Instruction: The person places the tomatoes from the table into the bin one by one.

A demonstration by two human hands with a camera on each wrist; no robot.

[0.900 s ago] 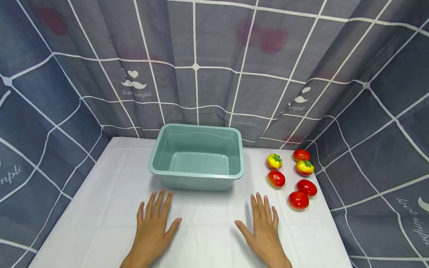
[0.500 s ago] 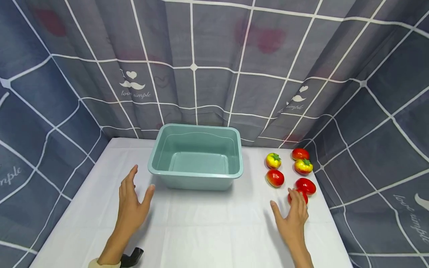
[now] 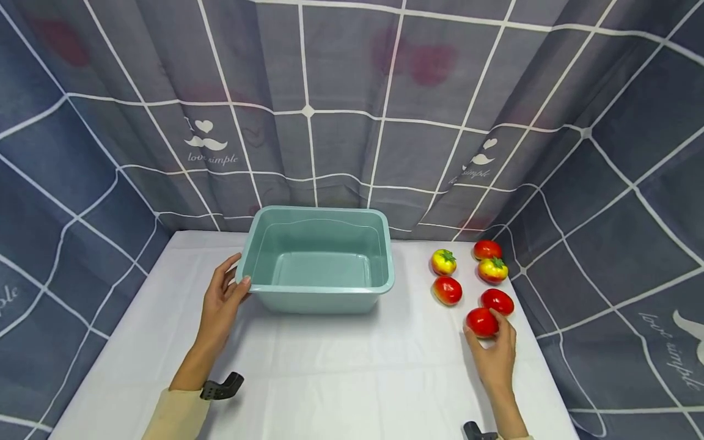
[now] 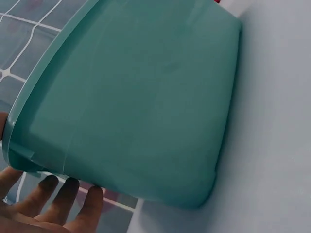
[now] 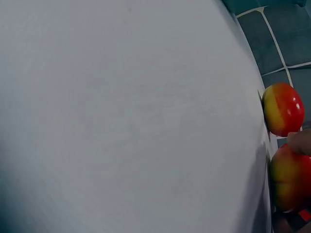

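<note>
A pale green plastic basin (image 3: 324, 299) stands at the back middle of the table, upright and with nothing inside. My left hand (image 3: 219, 305) grips its left rim, thumb at the front corner and fingers at the side; the left wrist view shows those fingers (image 4: 65, 199) against the basin (image 4: 131, 97). At the right, my right hand (image 3: 497, 351) holds the nearest red tomato (image 3: 481, 322) between thumb and fingers, still down at the table. In the right wrist view this tomato (image 5: 286, 179) is partly cut off by the edge.
Beside the held one lies another red tomato (image 3: 497, 300). Farther back are a red tomato (image 3: 447, 290), a yellow-red one (image 3: 443, 262) with a green top, another yellow-red one (image 3: 492, 270) and a red one (image 3: 487, 249). Grey checked curtains (image 3: 352, 146) enclose the white table (image 3: 341, 379).
Both hands have left their flat places near the table's front. The left has moved up and left to the basin's rim, the right across to the nearest tomato. The head view has shifted slightly.
</note>
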